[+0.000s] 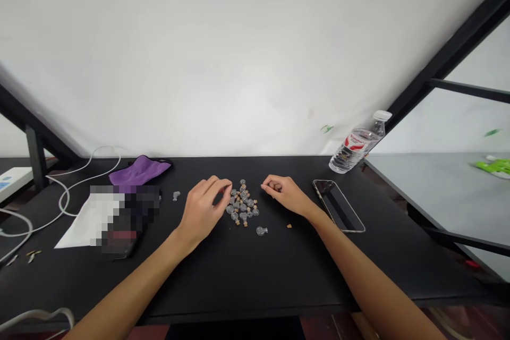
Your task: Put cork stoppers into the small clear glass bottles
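1 heap of tiny corked glass bottles, flanked by curled left hand and right hand, any pinch too small to tell.

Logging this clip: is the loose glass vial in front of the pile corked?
Seemingly uncorked: no cork shows on the loose glass vial; a small cork lies apart.

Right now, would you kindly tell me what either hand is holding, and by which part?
The left hand shows nothing held, its fingertips at the glass bottles. The right hand is pinched, but whether it grips something small cannot be told.
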`<state>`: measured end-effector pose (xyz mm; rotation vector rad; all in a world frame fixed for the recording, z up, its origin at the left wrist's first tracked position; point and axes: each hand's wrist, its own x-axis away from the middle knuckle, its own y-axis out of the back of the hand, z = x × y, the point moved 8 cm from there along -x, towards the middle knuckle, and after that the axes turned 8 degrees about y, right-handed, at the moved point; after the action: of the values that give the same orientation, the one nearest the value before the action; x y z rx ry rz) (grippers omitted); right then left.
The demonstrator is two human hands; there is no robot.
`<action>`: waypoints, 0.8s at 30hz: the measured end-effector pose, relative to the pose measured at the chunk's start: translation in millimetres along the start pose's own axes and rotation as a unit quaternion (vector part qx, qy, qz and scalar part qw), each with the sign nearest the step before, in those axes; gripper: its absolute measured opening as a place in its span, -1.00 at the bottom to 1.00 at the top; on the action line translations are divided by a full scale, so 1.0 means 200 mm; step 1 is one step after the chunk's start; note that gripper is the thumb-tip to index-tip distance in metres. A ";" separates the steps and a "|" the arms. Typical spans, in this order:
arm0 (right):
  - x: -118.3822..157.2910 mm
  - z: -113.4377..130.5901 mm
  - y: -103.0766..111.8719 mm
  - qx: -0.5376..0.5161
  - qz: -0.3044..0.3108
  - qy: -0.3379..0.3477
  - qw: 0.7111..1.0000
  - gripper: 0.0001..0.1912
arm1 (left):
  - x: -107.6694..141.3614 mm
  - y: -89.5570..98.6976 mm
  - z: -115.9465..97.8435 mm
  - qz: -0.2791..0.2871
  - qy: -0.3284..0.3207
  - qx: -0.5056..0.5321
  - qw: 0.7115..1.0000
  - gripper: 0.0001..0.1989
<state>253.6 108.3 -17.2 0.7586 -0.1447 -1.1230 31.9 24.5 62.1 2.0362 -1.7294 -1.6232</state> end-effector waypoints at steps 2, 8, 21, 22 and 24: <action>0.00 0.00 0.00 0.003 0.001 -0.002 1.000 -0.69 | 0.01 0.13 0.02 -0.043 0.003 -0.030 0.999 -0.87; 0.00 -0.01 -0.01 0.013 0.012 -0.009 1.000 -0.69 | 0.18 0.73 0.37 -0.164 0.189 -0.225 0.942 -0.83; 0.01 -0.01 -0.02 0.028 0.027 -0.027 0.999 -0.70 | 0.57 1.04 0.87 0.129 0.474 -0.448 0.747 -0.44; 0.01 0.00 -0.01 0.030 0.027 -0.027 0.999 -0.70 | 0.57 1.04 0.87 0.124 0.479 -0.445 0.747 -0.46; 0.01 0.00 -0.01 0.031 0.026 -0.026 0.999 -0.70 | 0.57 1.06 0.86 0.106 0.489 -0.439 0.747 -0.50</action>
<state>252.8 105.1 -19.4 0.7772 -0.2439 -1.0929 -255.0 -42.9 31.1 1.5605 -0.5773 -0.7168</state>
